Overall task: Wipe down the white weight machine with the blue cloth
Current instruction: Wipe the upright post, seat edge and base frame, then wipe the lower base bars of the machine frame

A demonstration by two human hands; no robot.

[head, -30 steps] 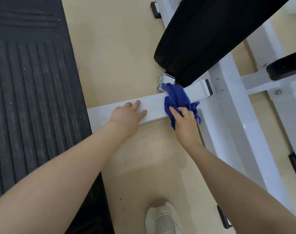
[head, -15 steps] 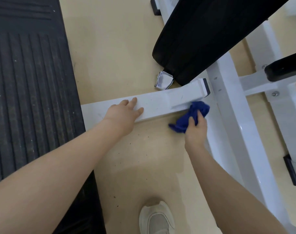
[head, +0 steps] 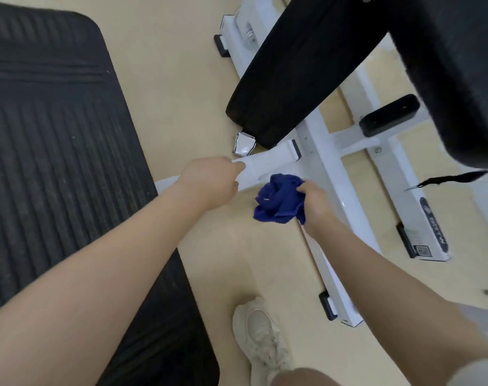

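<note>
Right hand (head: pixel 316 203) gripping bunched blue cloth (head: pixel 279 200), fingers curled round it, cloth sitting just left of palm, just beside white bar (head: pixel 267 162) of weight machine (head: pixel 346 190). Left hand (head: pixel 209 182) wrapping fingers round same bar, bracing. Cloth looking soft, light, floppy: best holding wadded. Machine frame seeming rigid, heavy, smooth.
</note>
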